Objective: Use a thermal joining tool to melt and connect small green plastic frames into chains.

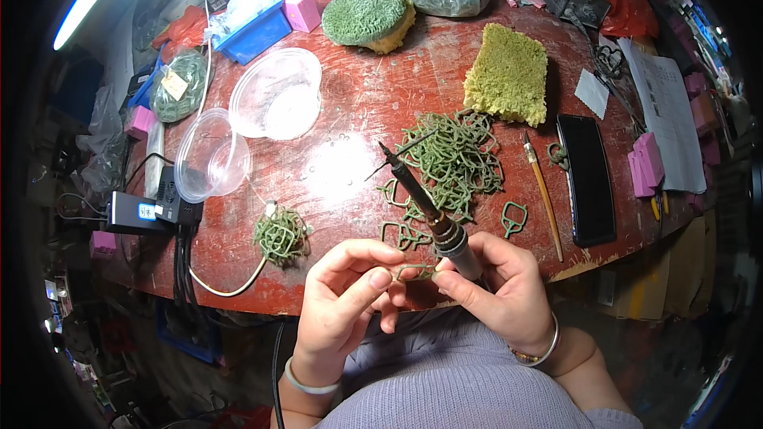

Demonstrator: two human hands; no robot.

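Observation:
Close to my body, my left hand (342,295) pinches one side of a small green ring-shaped piece (412,268) with a squared top. My right hand (513,290) steadies the piece's other side between thumb and finger. Tucked in that same right hand is a soldering iron (415,192), its dark tip angled up and away from me. Beyond the hands lies a heap of similar green rings (457,160), with a few loose ones at its near edge. One single green ring (514,218) sits apart to the right. A smaller tangled bunch (281,236) lies to the left.
On the red table (358,103) are two clear plastic tubs (274,95), a green round sponge (364,17), and a yellow sponge block (505,71). A wooden-handled brush (544,199) and a black phone (588,183) lie right. Black adapters (143,213) and cables stand left.

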